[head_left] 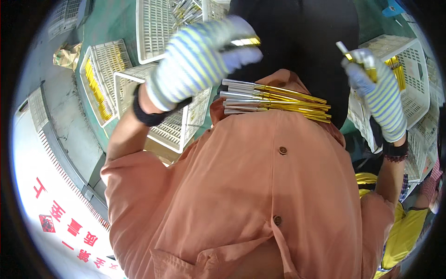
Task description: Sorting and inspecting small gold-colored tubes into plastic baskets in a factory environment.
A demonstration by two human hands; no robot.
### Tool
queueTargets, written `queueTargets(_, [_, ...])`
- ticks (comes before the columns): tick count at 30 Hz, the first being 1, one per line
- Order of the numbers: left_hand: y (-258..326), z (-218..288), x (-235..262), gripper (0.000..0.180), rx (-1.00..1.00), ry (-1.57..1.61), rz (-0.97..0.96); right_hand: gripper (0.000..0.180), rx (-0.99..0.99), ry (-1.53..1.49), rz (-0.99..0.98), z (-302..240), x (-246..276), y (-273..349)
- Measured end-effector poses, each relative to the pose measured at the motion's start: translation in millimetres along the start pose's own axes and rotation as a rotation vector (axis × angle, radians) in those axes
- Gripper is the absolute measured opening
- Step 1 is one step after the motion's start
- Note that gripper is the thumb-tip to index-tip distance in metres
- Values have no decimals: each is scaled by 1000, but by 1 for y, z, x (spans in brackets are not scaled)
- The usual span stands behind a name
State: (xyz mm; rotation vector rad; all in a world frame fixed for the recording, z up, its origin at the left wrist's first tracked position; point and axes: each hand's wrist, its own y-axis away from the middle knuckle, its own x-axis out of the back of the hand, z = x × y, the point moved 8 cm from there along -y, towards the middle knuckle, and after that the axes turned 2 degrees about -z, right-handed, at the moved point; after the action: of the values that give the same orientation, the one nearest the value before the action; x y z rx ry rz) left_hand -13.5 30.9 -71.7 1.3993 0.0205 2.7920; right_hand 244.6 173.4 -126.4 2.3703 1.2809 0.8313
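I see an orange shirt [232,172] at lower centre, a bundle of gold-and-silver tubes [278,100] against it mid-frame. Well apart, the gloved left hand [197,53], upper centre, pinches a gold piece [246,42]; the gloved right hand [381,90], upper right, grips a gold-and-white tube [342,47]. Beyond, white crates [151,30], upper left and right.

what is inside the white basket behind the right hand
Several gold sticks show inside the white basket. The gloved right hand covers part of the basket, so whatever sits behind it cannot be seen.
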Motion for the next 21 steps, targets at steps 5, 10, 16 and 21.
queueTargets(5, [30,-12,-38,27,63,-197,-326,26,445,387,-11,-49,-51,2])
queueTargets(10, [37,1,-61,33,-66,-223,-423,25,572,534,-181,-47,-117,-9])
queueTargets(16, [21,0,-72,16,-242,-371,-414,24,513,693,-303,-51,-116,-22])
queueTargets(21, [-20,22,-42,19,-417,-389,-82,27,627,451,-28,-76,-59,-18])
